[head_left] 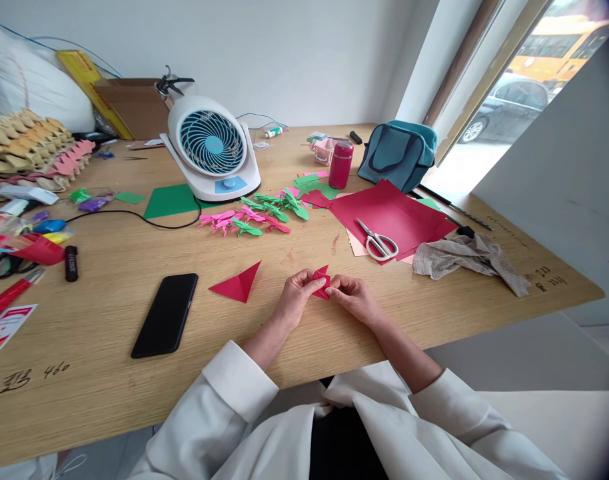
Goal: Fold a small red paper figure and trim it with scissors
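Between my two hands is a small piece of folded red paper [321,273], its pointed tip sticking up above the fingers. My left hand [299,293] pinches it from the left, thumb laid across its front. From the right, the closed fingertips of my right hand [352,297] grip its edge. Part of the paper is hidden by the fingers. Left of my hands lies a folded red paper triangle [238,285]. Beyond them, white-handled scissors [377,241] rest on a stack of red paper sheets [399,210].
A black phone [165,315] lies at left. Behind are pink and green folded paper figures [264,212], a white fan [212,150] with a trailing cord, a red flask [340,165] and a teal bag [398,155]. A crumpled cloth [467,260] lies near the right edge.
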`<state>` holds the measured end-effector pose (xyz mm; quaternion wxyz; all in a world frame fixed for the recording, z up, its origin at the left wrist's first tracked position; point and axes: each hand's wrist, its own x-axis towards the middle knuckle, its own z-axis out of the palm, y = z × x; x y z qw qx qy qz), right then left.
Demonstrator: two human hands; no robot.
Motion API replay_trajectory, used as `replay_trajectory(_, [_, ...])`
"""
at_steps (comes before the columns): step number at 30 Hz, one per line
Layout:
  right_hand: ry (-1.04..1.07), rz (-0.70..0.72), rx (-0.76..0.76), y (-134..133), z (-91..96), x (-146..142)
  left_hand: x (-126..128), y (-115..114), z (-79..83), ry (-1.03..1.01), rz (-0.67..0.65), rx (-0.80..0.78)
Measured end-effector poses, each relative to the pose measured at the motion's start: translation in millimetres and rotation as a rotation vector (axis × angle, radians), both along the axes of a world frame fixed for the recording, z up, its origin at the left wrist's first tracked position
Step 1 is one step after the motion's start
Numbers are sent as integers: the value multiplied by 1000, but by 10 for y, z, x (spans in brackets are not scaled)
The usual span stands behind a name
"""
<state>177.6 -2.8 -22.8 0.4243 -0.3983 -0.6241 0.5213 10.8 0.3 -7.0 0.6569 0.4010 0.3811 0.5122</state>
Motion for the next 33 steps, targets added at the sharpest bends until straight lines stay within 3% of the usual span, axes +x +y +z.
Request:
replay_trajectory(13, [-246, -53, 80, -65, 142, -43, -8, 4, -36, -5, 59, 7])
replay_trajectory(27, [-257, -46, 79, -71, 125, -52, -9, 0, 2, 12, 79, 11])
replay_trajectory(33, [-319, -54, 154, -77, 126, -56, -23, 13, -20, 38, 86, 35])
